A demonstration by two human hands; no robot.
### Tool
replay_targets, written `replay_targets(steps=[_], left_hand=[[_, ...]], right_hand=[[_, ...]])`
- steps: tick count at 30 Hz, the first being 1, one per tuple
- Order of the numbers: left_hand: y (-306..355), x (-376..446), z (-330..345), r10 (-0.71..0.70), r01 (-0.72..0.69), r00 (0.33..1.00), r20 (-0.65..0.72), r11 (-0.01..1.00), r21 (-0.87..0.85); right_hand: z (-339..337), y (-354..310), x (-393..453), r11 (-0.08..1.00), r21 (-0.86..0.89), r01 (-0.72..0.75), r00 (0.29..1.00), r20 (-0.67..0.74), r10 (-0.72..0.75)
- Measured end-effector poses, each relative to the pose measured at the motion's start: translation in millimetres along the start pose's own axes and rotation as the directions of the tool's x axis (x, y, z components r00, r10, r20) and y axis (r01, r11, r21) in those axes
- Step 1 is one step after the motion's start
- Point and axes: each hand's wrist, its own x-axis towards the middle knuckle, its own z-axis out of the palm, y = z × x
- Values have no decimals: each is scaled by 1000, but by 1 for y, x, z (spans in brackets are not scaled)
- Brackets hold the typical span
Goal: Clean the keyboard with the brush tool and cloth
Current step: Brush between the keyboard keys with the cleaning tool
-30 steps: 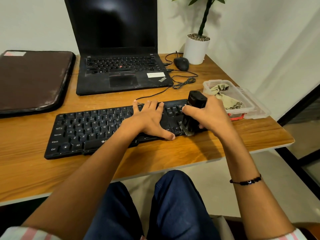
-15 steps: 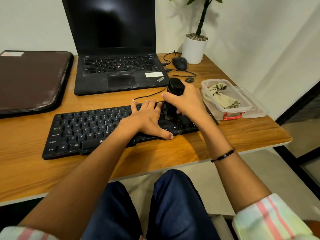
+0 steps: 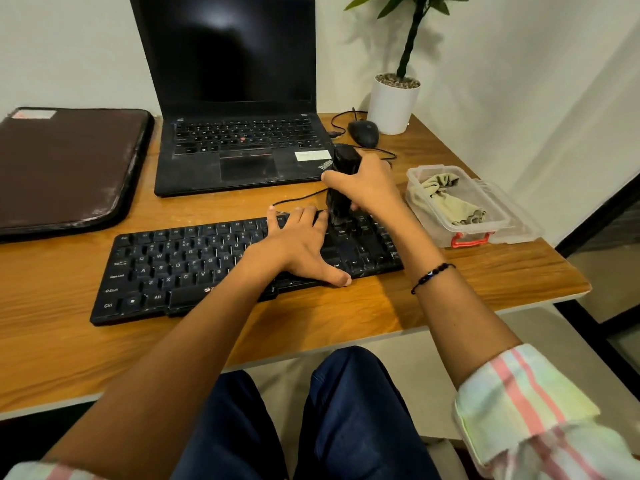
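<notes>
Bristles of the brush tool now press on the top rows of the keyboard, right of the frame's centre, where a second ago they were working low on its right end near the front edge; the stroke has travelled up and slightly leftward across the keys. Gripping the black body upright, the right hand is closed around its upper half, thumb across the front. Flat and spread, the left hand stays pressed on the keys just beside the brush, fingers extended and holding nothing, thumb resting at the front edge, so the keyboard has not slid on the worktop. By my reading the right block has had one pass, while the letter keys toward the left of the frame remain to be swept. Folded and untouched, the cloth lies in the clear plastic box at the right of the frame, so wiping has not begun. Behind, the laptop stands open and dark.
</notes>
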Motion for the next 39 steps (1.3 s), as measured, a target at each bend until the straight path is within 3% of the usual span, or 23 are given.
replay_targets(steps=[4,10,14,16,18,20,22,25,27,33,37,39], left_hand=[[-1,1,1,0,0,1000,-6,1000,-1],[0,1,-1,13,-13,1000,-1,1000,-2],[0,1,-2,6,-6,1000,4,1000,12],[-1,1,-3,7,-7,1000,13,1000,15],[-1,1,-3,10,-10,1000,18,1000,19],[1,0,-3,14,-14,1000,19,1000,17],[1,0,-4,19,-20,1000,24,1000,15],[1,-1,-5,22,-23,999,29,1000,14],[1,-2,-6,25,-26,999,31,1000,13],[2,-1,-8,14,-16,999,52,1000,27],[3,-1,-8,13,-16,998,61,999,37],[4,-1,-9,10,-13,998,67,999,45]], right_hand=[[11,6,-3,989,52,136,985,-116,-129],[-18,4,-1,981,-160,-105,985,116,125],[2,12,-2,998,10,65,985,-163,-62],[7,13,-3,994,63,93,978,-191,-79],[-3,11,-1,999,21,28,998,-58,-27],[-18,5,1,997,-52,-54,984,167,62],[-22,2,5,996,-76,-54,970,231,70],[-9,8,8,991,-78,109,994,-11,-111],[-1,12,4,992,11,128,985,-117,-126],[-18,11,0,989,-100,-113,989,79,121],[-9,18,-4,996,-63,69,989,-124,-77],[-8,21,-4,996,-65,60,990,-123,-68]])
